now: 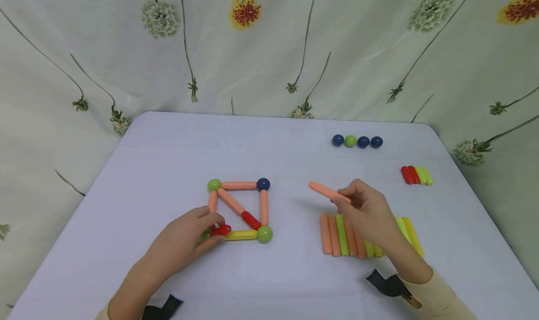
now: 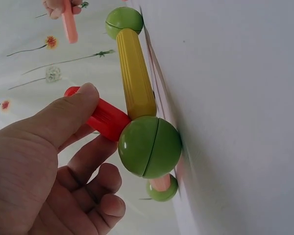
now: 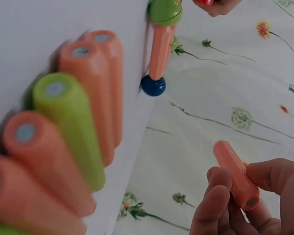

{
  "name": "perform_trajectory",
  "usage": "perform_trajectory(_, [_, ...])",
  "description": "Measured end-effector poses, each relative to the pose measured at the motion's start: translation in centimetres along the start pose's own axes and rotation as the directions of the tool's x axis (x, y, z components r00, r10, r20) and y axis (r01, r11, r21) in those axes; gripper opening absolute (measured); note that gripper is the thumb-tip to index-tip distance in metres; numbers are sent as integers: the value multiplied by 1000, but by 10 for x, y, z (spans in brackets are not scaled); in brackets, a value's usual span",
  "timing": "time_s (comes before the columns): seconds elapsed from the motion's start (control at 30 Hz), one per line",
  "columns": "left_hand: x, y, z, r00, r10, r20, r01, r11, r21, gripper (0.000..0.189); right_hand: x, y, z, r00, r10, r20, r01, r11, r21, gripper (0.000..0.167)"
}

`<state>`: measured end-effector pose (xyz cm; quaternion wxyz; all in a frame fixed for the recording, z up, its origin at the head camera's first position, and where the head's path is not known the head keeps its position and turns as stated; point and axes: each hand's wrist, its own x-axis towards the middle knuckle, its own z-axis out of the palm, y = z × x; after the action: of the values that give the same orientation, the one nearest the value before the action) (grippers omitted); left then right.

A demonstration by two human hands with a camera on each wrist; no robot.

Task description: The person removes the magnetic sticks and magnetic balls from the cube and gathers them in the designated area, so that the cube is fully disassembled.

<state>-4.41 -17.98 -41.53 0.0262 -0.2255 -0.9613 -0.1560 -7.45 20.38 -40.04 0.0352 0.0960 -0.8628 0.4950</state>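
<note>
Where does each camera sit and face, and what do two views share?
Head: on the head, facing forward-down at the table; left hand, right hand, forearms show.
Left wrist: on that wrist, facing the left hand and its red stick; part of the right hand shows.
Right wrist: on that wrist, facing the right hand and its orange stick; part of the left hand shows.
Shared by head and left wrist: yellow stick.

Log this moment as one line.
left hand: pinches red stick at green ball | right hand: holds orange stick above table | square frame: diagonal in place | stick row: on table
</note>
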Motion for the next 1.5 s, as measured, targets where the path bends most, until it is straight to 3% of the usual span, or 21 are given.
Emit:
perform_trajectory(0.2, [0,1,-1,1000,-5,5,5,1000,-9,28,-17,26,-34,992,-8,-130,-22,973,-230,9])
perform_trajectory(0.5, [0,2,-1,1000,8,-4,-8,1000,-14,29,-46,62,-86,970,177,-165,-233,869,-436,33])
perform_trajectory(0.63, [0,2,-2,1000,1,6,-1,1000,-12,29,-59,78,-103,948,280,-149,-317,817,-482,47])
perform_trajectory(0.83, [0,2,-2,1000,1,6,-1,1000,-13,28,-68,94,-119,898,431,-88,-404,728,-554,57])
perform_trajectory(1.1, [0,3,-3,999,-20,33,21,1000,-12,28,-67,99,-119,888,460,-1,-385,741,-551,59])
perform_trajectory(1.3, [0,3,-4,999,-31,41,31,999,-10,28,-64,97,-118,877,480,2,-395,725,-564,59])
perform_trajectory(1.4, [-1,2,-4,999,-29,35,29,1000,-10,29,-62,95,-117,893,449,-7,-367,721,-588,60])
perform_trajectory(1.5, [-1,-1,-4,999,-16,33,17,1000,-14,28,-61,91,-112,930,363,-57,-316,712,-627,61])
